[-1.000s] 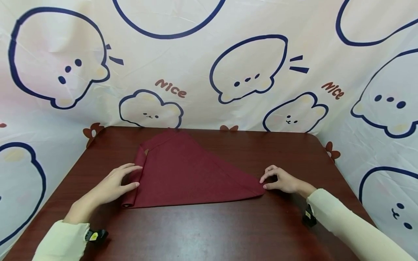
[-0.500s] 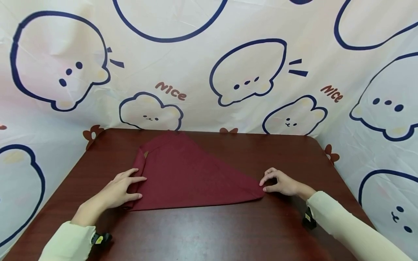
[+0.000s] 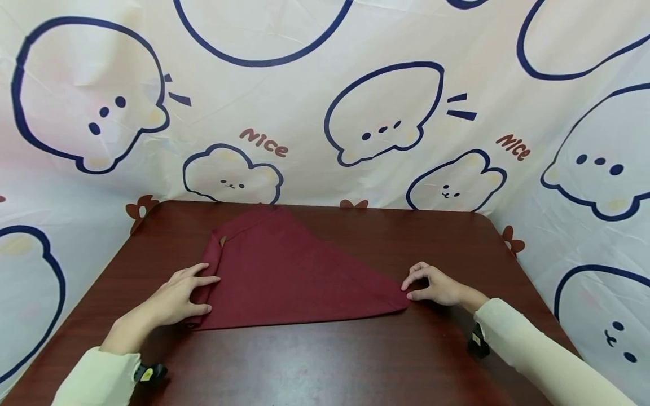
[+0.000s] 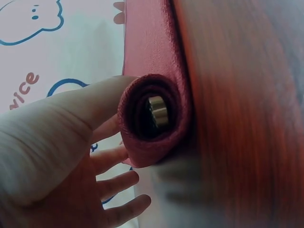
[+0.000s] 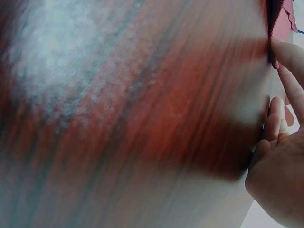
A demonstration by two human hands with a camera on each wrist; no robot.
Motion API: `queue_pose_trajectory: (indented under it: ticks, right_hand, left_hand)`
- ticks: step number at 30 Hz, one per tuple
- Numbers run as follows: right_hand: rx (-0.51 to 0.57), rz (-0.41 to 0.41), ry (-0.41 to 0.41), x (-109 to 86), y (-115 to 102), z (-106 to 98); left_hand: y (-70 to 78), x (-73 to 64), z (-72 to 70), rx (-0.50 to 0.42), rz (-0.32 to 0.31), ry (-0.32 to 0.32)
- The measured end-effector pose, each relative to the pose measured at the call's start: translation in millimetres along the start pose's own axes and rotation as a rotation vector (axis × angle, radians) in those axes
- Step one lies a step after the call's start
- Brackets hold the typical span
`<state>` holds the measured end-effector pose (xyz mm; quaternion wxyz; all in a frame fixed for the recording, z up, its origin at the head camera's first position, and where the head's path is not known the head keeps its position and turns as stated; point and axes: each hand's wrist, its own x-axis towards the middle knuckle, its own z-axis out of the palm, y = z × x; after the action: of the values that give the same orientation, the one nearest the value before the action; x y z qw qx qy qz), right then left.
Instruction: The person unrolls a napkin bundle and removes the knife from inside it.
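A dark red cloth (image 3: pixel 294 270) lies folded into a pointed shape, its left side rolled into a tube. My left hand (image 3: pixel 175 296) rests on this roll (image 3: pixel 212 256), fingers spread and fairly straight. In the left wrist view the thumb lies along the top of the roll's end, and a brass-coloured piece (image 4: pixel 158 112) shows inside the coil; the rest of it is hidden in the cloth. Over at the cloth's right corner (image 3: pixel 396 301), my right hand (image 3: pixel 434 285) pinches the tip between thumb and forefinger. The right wrist view catches only a sliver of red cloth (image 5: pixel 281 21) at the fingertips.
A dark brown wooden table (image 3: pixel 325 366) bears the cloth, whose far point reaches close to the back edge. A pale curtain (image 3: pixel 304 107) with cartoon drawings rises right behind the table and along both sides.
My left hand first shifted right onto the roll with its fingers reaching over it, then drew slightly back left with the roll. The right hand stays at the right corner.
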<state>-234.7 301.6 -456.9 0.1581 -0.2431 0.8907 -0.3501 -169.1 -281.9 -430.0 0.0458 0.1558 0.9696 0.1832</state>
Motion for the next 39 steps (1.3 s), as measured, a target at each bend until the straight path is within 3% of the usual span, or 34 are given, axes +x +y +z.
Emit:
queue_pose_trajectory:
  ticks: [20,30,39]
  right_hand:
    - [0.004,-0.022,0.014,1.1,-3,3]
    - [0.010,-0.015,-0.001,-5.2,4,5]
    - [-0.006,-0.016,0.005,-3.7,3,2]
  left_hand:
    - [-19.5,-12.4,-11.9,-0.058,-0.024,0.002]
    - [-33.2,-20.8,-13.2,-0.094,-0.033,-0.028]
    - [-36.1,-19.2,-17.9,-0.112,-0.035,-0.045]
